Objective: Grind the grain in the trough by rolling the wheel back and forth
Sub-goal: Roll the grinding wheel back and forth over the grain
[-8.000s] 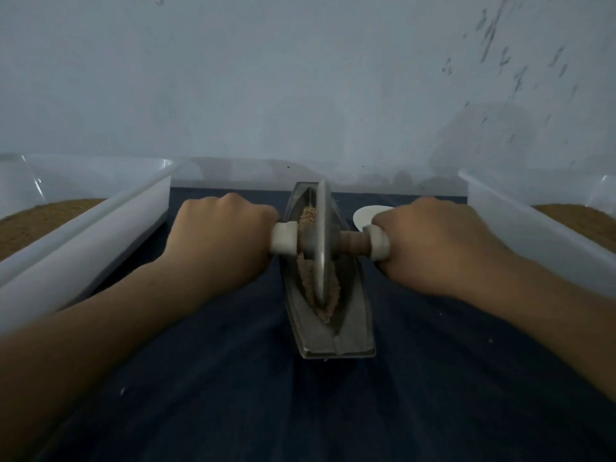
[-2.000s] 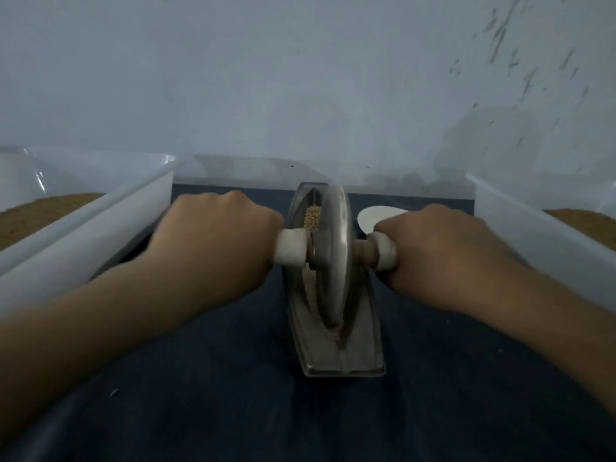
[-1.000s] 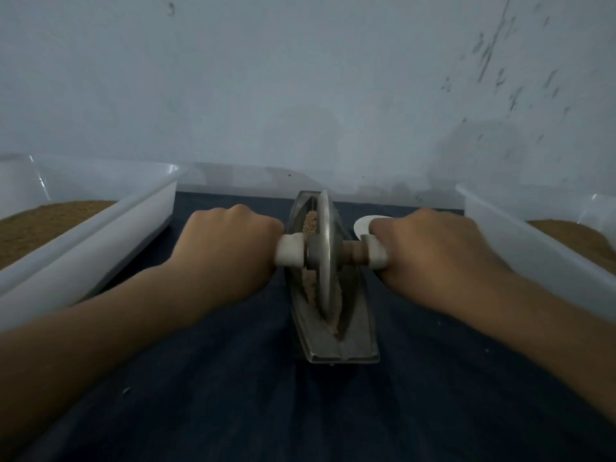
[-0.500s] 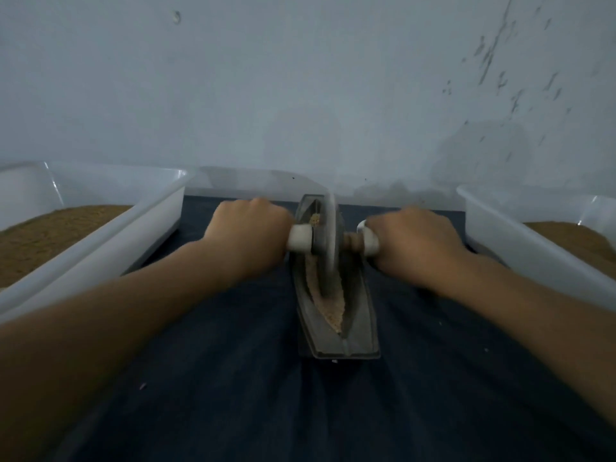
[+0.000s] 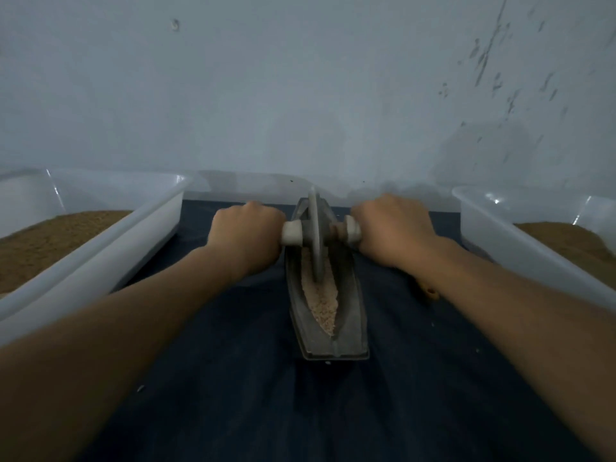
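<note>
Our left hand curls tight round the left end of the axle. Between our two grips the wheel stands on edge at the far end of the trough — heavy, stiff metal, we judge, best driven from the axle — with grain lying nearer us. Our right hand wraps the other end, fingers seemingly tucked underneath.

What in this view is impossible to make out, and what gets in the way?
All in the head view:
- Ends of the handle: wrapped inside the left hand and right hand.
- Far end of the trough: mostly behind the wheel.
- The left bin and right bin: cut off by the picture's edges.
- A small brown object: partly under the right forearm, too small to identify.
</note>
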